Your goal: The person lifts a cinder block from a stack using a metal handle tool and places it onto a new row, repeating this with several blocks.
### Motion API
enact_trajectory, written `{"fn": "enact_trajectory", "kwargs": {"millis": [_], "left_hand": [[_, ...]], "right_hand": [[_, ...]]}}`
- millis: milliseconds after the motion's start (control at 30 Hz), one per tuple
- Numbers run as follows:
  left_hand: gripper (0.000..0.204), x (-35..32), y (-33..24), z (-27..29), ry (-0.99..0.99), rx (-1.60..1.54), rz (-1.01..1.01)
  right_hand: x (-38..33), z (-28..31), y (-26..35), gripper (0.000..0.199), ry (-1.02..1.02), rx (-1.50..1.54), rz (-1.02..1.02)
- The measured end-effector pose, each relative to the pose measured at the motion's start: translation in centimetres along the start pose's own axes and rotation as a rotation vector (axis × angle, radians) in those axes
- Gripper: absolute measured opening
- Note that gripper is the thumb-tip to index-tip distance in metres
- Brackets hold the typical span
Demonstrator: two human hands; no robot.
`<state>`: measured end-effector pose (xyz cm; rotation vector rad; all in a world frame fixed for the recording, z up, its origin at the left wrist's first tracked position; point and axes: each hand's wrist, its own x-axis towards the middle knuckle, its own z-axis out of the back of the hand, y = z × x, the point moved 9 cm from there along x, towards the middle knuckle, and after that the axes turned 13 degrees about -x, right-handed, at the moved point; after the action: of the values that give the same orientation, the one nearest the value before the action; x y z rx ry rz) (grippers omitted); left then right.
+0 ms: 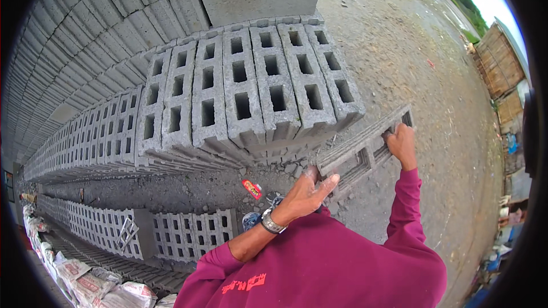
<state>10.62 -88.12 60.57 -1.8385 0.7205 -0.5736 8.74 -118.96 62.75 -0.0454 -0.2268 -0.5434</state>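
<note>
"Hollow concrete block (365, 140), grey and gritty, long and narrow: where is it?"

"Up in front of the person, tilted, just right of the front end of the block stack (252, 127). Its right end is higher in the view."

"And the grip?"

"Both hands grasp it. The left hand (302, 197) clasps the near left end, thumb along the near side, its fingertips pale with dust. The right hand (403, 145) is closed on the far part, fingers hooked into an opening; the exact fingertip contact is hidden."

"How many hands, then, and how many blocks?"

"Two hands, one block between them. Seven blocks stand side by side across the front of the stack top, each with three squarish openings: twenty-one in all. Their edges are rough, their sides ribbed."

"Anything smaller?"

"One glossy red-and-yellow wrapper (252, 189) on crumbly grey rubble (188, 189), and one metal-banded wristwatch (272, 222) on the left wrist. Crumpled plastic sacks (128, 295) lie at the lower left, too overlapped to count. The person's top (337, 262) is smooth maroon cloth."
</note>
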Motion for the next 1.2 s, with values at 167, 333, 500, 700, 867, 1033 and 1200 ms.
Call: {"fn": "enact_trajectory", "kwargs": {"millis": [167,333,500,700,867,1033,1200], "left_hand": [[0.071,0.8,7.1,0.8,-0.035,0.241,0.204],[0.071,2.7,6.5,-1.9,-0.085,-0.091,0.293],[0.073,5.4,8.3,0.7,-0.185,-0.249,0.238],[0.064,4.1,8.7,3.6,-0.134,-0.232,0.324],[0.048,-6.7,18.8,17.8,-0.534,-0.076,0.308],[0.041,-31.5,25.5,30.7,-1.43,0.349,0.441],[0.049,-53.2,35.8,28.7,-1.738,0.107,0.914]], "right_hand": [[9.5,5.9,10.9,0.018,-0.204,-0.169,0.55],[14.1,5.2,21.4,0.019,-0.245,-0.25,0.91],[17.2,-0.4,27.8,0.018,-0.234,-0.322,1.084],[18.2,-5.2,29.3,0.022,-0.24,-0.425,1.081],[16.4,-1.2,30.7,0.044,-0.009,-0.257,0.998],[10.7,10.5,28.7,0.039,-0.044,0.2,0.886],[-1.5,14.4,32.6,0.03,0.04,0.362,0.94]]}}
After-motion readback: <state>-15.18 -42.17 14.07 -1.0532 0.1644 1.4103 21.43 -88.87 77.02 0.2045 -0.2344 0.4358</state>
